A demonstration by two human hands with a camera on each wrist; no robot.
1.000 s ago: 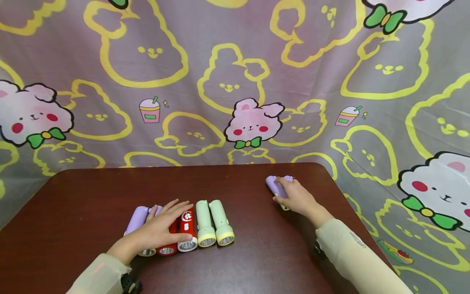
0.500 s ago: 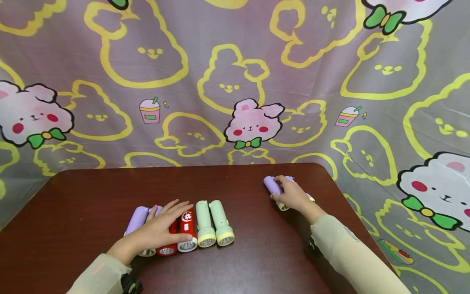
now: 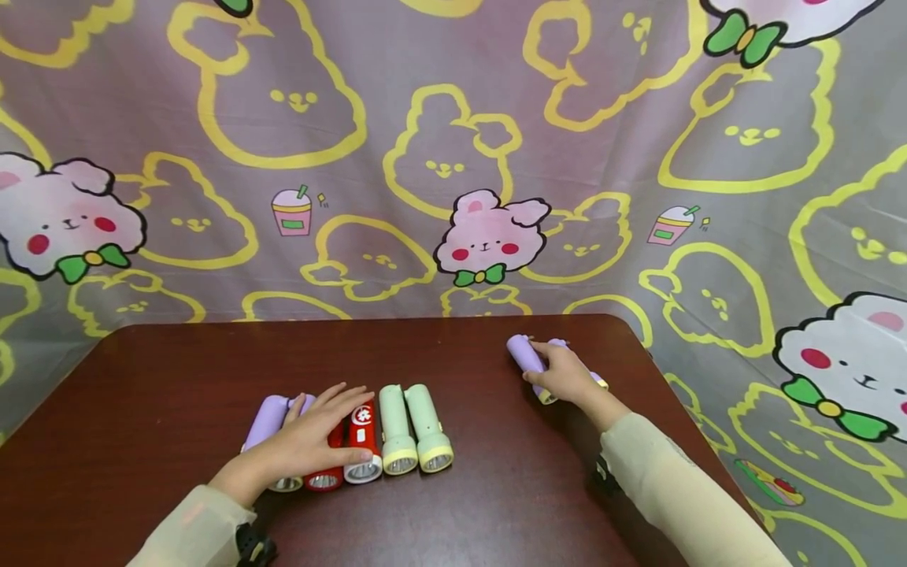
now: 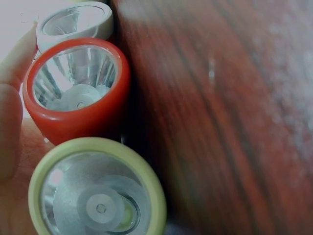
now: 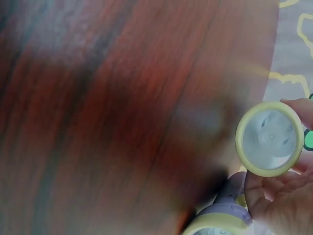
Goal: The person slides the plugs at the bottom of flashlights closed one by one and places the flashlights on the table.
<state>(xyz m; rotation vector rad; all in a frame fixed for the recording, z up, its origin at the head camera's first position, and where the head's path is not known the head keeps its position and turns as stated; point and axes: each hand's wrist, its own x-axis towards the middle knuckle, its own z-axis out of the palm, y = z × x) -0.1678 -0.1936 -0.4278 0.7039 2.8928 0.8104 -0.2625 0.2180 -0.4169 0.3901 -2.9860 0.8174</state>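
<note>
In the head view my right hand (image 3: 567,374) grips a purple flashlight (image 3: 523,352) at the table's far right. The right wrist view shows its cream-rimmed lens (image 5: 270,138) between thumb and fingers. A second purple flashlight (image 3: 599,381) lies just right of it, mostly hidden by the hand. My left hand (image 3: 301,445) rests with extended, spread fingers over a row of flashlights at left. Under and beside it are a purple flashlight (image 3: 266,421), another purple end, a red flashlight (image 3: 323,479) and a red one with a white rim (image 3: 363,445).
Two pale green flashlights (image 3: 397,425) stand side by side right of the red ones, lenses toward me. All lie on a dark wood table (image 3: 453,520). A patterned curtain (image 3: 397,181) hangs behind and along the right side.
My right hand has shifted slightly left with the purple flashlight, opening a gap to the other purple one, whose lens end now shows. The left hand stays in place.
</note>
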